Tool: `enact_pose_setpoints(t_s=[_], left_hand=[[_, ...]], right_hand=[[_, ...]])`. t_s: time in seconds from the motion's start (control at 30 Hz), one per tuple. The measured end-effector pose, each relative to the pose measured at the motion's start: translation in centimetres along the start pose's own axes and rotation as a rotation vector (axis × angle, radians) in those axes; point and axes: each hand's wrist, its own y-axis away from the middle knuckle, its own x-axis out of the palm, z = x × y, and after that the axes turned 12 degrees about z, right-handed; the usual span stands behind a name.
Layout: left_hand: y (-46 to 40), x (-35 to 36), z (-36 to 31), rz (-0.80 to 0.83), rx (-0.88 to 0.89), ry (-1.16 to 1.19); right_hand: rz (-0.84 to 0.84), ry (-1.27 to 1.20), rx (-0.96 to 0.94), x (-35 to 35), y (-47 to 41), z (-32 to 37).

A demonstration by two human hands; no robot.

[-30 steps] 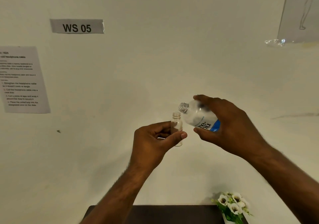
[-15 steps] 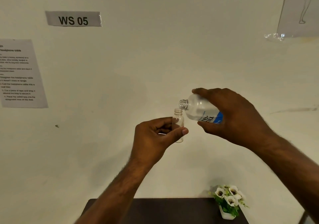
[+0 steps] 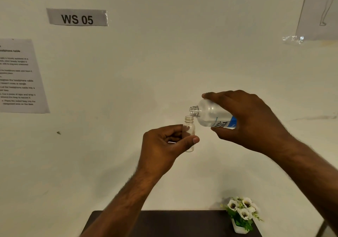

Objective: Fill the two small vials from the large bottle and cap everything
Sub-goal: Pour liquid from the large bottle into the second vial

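The left hand (image 3: 162, 145) is pinching a tiny clear vial (image 3: 189, 127) upright, uncapped, up in front of the matte white wall (image 3: 164, 63). The right hand (image 3: 252, 121) is gripping the rounded clear plastic bottle (image 3: 210, 115), tipping its threaded open neck just above the vial's mouth, blue label facing down.

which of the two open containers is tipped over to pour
The large bottle in the right hand; the small vial stands upright in the left hand.
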Motion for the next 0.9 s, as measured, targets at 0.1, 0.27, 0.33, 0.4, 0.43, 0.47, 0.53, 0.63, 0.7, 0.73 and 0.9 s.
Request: enact_pose_setpoints(t_s=[0.1, 0.27, 0.33, 0.4, 0.43, 0.47, 0.53, 0.63, 0.7, 0.73, 0.9], left_hand=[[-0.07, -0.07, -0.07, -0.001, 0.006, 0.006], [-0.16, -0.09, -0.1, -0.008, 0.006, 0.011], [-0.14, -0.1, -0.02, -0.006, 0.0, 0.02], [-0.09, -0.1, -0.02, -0.004, -0.005, 0.034], [-0.06, -0.09, -0.03, -0.003, -0.005, 0.037], [-0.04, -0.07, -0.04, -0.003, -0.004, 0.034], [-0.03, -0.05, -0.03, -0.002, -0.003, 0.024], [-0.04, 0.03, -0.02, 0.002, -0.01, 0.028], [-0.01, 0.05, -0.11, 0.004, -0.006, 0.027], [0.0, 0.06, -0.13, 0.005, -0.003, 0.028], [-0.05, 0.05, 0.07, 0.011, 0.003, 0.012]], right_hand=[[0.012, 0.017, -0.006, -0.12, -0.2, -0.07], [0.012, 0.022, -0.018, -0.37, -0.4, -0.02], [0.01, 0.027, -0.022, -0.39, -0.43, -0.05], [0.011, 0.029, -0.027, -0.35, -0.45, -0.12], [0.011, 0.032, -0.03, -0.33, -0.45, -0.14], [0.01, 0.036, -0.035, -0.32, -0.45, -0.16], [0.005, 0.04, -0.042, -0.28, -0.45, -0.23], [0.004, 0.038, -0.044, -0.29, -0.44, -0.36], [0.007, 0.037, -0.046, -0.29, -0.47, -0.43], [0.008, 0.036, -0.047, -0.29, -0.48, -0.45], [0.009, 0.045, -0.053, -0.27, -0.51, -0.52]])
